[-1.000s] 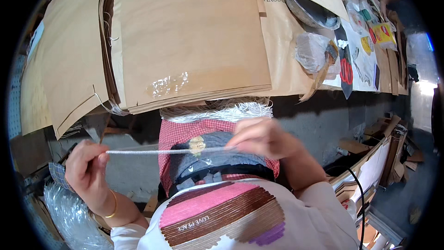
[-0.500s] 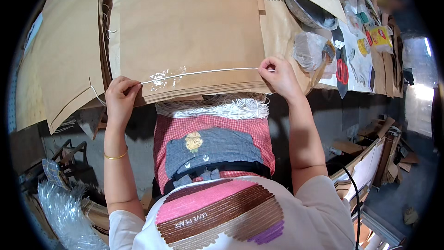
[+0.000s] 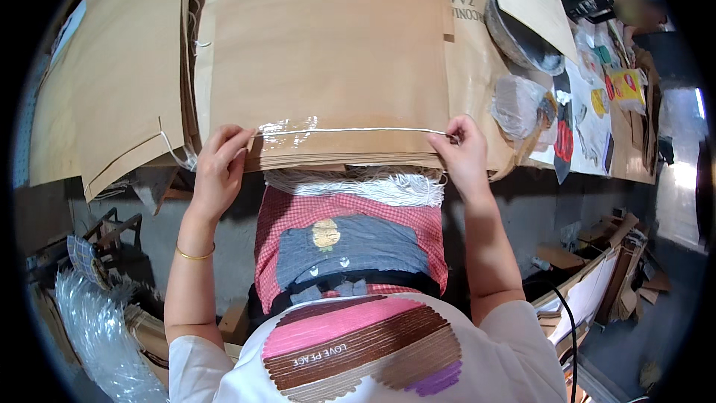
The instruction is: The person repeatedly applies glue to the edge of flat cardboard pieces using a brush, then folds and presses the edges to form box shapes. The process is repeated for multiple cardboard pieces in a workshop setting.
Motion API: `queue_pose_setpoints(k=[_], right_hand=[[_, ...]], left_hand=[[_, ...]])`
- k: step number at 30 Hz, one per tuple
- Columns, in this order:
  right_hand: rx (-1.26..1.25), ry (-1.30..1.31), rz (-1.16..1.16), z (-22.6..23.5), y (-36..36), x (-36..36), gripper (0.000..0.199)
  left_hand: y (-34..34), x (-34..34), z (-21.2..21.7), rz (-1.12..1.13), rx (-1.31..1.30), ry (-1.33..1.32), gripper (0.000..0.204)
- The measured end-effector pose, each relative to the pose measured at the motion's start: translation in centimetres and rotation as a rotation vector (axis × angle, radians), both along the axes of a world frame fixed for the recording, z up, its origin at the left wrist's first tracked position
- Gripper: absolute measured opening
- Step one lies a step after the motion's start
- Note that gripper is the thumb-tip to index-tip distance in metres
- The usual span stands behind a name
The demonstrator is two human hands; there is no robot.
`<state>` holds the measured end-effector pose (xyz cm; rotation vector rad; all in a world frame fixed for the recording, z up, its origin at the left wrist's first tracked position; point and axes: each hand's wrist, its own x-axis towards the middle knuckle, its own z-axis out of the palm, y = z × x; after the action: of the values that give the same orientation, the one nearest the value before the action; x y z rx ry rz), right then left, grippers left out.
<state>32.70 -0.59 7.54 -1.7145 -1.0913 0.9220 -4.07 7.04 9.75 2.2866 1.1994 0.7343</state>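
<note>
I look down on a broad stack of brown paper (image 3: 328, 52), its layered front edge facing the person. Left of it I have a second paper stack (image 3: 127, 82), with string ends at its near corner. The person's lap shows a red checked cloth (image 3: 272, 227), and a bundle of white strings (image 3: 358, 186) lies just under the main stack's front edge. Off to the right I see a dark bowl (image 3: 522, 43) partly covered by a pale board (image 3: 531, 1). The left hand (image 3: 218, 166) and right hand (image 3: 464, 155) are each closed to a fingertip pinch, one at either end of a white cord (image 3: 354, 129). It runs nearly straight across the main stack's front part; I cannot tell whether it touches the paper.
</note>
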Motion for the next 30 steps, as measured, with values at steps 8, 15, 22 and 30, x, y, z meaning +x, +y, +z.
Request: queue_pose_setpoints(k=[8,15,22,30], right_hand=[[0.020,0.098,0.013,-0.7,0.3,-0.1,0.034],[-0.105,0.385,0.053,1.9,0.1,0.7,0.033],[0.020,0.127,0.024,0.0,0.6,0.0,0.039],[-0.186,0.376,0.208,2.6,1.0,1.7,0.035]], left_hand=[[-0.2,-0.2,-0.5,0.023,0.008,-0.003,0.027],[0.3,-0.4,-0.5,-0.041,0.017,0.012,0.025],[0.3,-0.2,-0.6,-0.041,0.016,0.024,0.024],[0.2,-0.3,-0.7,-0.021,0.009,0.020,0.025]])
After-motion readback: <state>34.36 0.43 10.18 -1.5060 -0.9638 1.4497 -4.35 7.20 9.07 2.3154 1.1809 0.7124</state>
